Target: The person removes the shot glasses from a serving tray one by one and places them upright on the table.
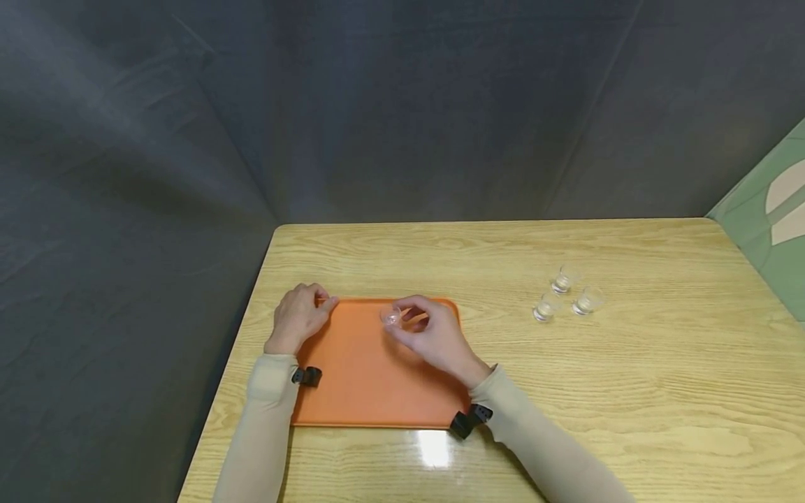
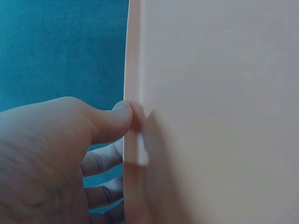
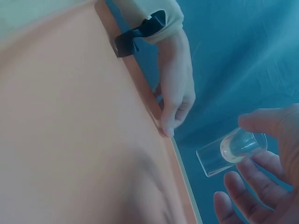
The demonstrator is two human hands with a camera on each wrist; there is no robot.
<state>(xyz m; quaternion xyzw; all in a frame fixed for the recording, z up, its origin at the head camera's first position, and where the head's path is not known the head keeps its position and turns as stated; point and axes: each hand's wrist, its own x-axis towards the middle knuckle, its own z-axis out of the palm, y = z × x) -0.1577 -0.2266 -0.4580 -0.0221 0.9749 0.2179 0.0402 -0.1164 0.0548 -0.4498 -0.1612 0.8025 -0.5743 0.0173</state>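
Note:
A flat orange tray (image 1: 377, 391) with a low raised rim lies on the table. At its far left corner my left hand (image 1: 298, 318) holds the rim; the left wrist view shows the thumb (image 2: 119, 116) on top of the edge and the fingers outside it. Between thumb and fingertips my right hand (image 1: 443, 342) pinches a small clear shot glass (image 3: 231, 151) with a thick base. In the head view this glass overlaps the far part of the tray, and in the right wrist view it appears tilted.
To the right of the tray stand three more clear shot glasses, a rear one (image 1: 562, 281), a right one (image 1: 588, 301) and a left one (image 1: 545, 308). Dark cloth (image 1: 440, 112) borders the wooden table (image 1: 660, 391) at the back and left. Green patterned fabric (image 1: 780, 202) hangs at the right.

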